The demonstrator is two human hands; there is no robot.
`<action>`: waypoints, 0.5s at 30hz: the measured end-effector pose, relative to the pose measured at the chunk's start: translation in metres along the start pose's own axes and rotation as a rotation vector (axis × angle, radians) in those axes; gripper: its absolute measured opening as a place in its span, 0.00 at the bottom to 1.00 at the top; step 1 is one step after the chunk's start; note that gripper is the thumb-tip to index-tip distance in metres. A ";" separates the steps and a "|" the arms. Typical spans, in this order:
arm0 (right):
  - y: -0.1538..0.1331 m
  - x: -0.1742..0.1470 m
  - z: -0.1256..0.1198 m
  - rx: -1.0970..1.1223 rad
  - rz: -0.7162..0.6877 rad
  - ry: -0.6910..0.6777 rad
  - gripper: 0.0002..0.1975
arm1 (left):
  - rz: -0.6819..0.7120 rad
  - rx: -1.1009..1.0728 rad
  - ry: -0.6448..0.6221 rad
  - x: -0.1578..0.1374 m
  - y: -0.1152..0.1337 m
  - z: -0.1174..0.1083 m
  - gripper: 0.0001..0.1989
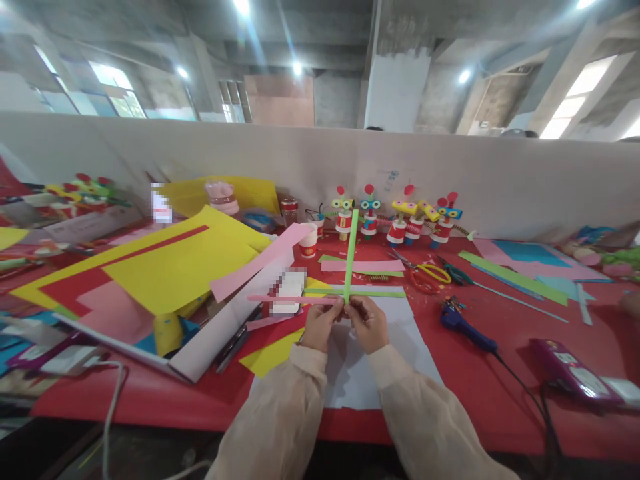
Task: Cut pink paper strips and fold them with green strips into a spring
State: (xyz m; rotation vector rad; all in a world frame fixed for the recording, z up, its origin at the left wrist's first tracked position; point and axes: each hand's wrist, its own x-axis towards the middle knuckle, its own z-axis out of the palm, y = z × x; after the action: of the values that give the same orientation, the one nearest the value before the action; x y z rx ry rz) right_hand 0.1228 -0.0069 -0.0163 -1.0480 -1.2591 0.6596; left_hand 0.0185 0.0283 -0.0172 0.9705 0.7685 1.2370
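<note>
Bare concrete and bright lamps (297, 69) are looming beyond a pale partition (295, 153), and a row of paper-cup figures (369, 223) is standing at the back of a red table (480, 407). Over a white sheet (407, 360), the person's two hands are working close together, each narrowed to a pinch. The left hand (321, 325) is gripping the end of a pink strip (290, 299) that is pointing leftward; the right hand (369, 325) is holding the foot of a green strip (352, 253), which is standing nearly upright. Fingers are covering the meeting point, so whether anything is bonding the strips cannot be told. A slackening pinch could be letting them skew; too hard a squeeze could be creasing them. To the right, a blue glue gun (465, 327) is trailing its cord (525, 387), which a wide elbow could be snagging.
</note>
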 end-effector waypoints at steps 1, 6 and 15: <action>-0.001 0.000 0.000 0.009 -0.003 0.006 0.06 | 0.001 0.005 -0.013 0.000 0.000 0.000 0.16; -0.003 -0.001 0.000 0.036 0.006 0.018 0.06 | 0.005 0.006 -0.070 -0.001 0.001 0.000 0.14; 0.001 0.004 -0.005 0.042 0.072 0.041 0.06 | 0.011 0.049 -0.017 -0.005 0.006 0.004 0.12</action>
State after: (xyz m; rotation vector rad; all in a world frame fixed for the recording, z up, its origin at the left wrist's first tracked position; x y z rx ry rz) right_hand 0.1291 -0.0047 -0.0155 -1.0703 -1.1716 0.7129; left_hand 0.0186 0.0232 -0.0107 1.0249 0.7848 1.2228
